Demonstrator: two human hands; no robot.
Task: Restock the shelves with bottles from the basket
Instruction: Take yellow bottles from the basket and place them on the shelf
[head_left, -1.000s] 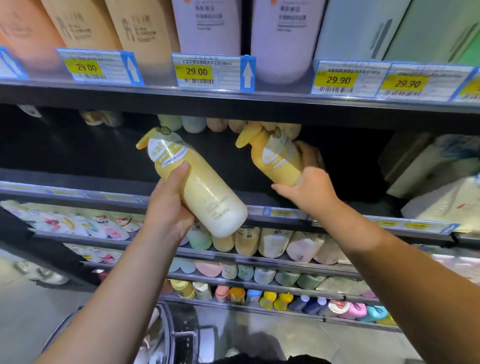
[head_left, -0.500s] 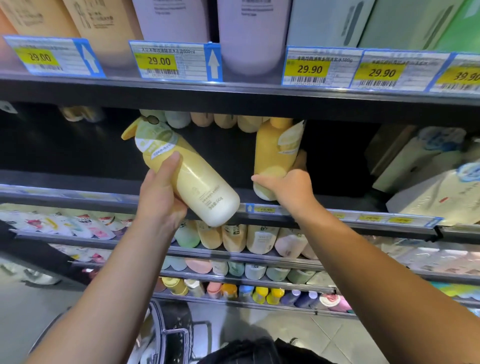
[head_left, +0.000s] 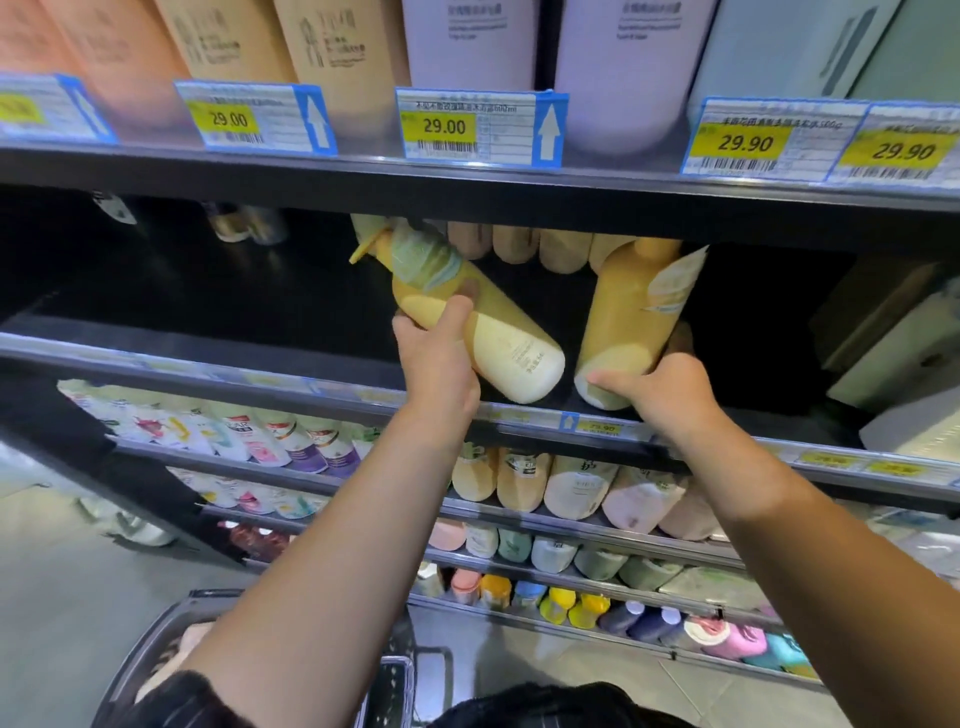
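My left hand (head_left: 439, 364) grips a yellow pump bottle (head_left: 498, 338) around its middle, tilted with the pump toward the upper left, its base just above the dark shelf (head_left: 260, 332). My right hand (head_left: 660, 389) holds a second yellow bottle (head_left: 631, 317) near its base; that bottle stands nearly upright on the same shelf, its top hidden under the shelf above. The two bottles are close, a small gap between their bases. The grey basket (head_left: 156, 639) shows at the bottom edge, below my arms.
A row of tan bottles (head_left: 519, 241) lines the back of the shelf. White boxes (head_left: 904, 353) fill its right side; the left side is dark and bare. Price tags (head_left: 478, 127) hang on the shelf above. Lower shelves (head_left: 545, 488) hold several coloured bottles.
My left hand has carried its tilted bottle rightward and in onto the shelf, next to the other. My right hand has set its bottle upright and still holds its base.
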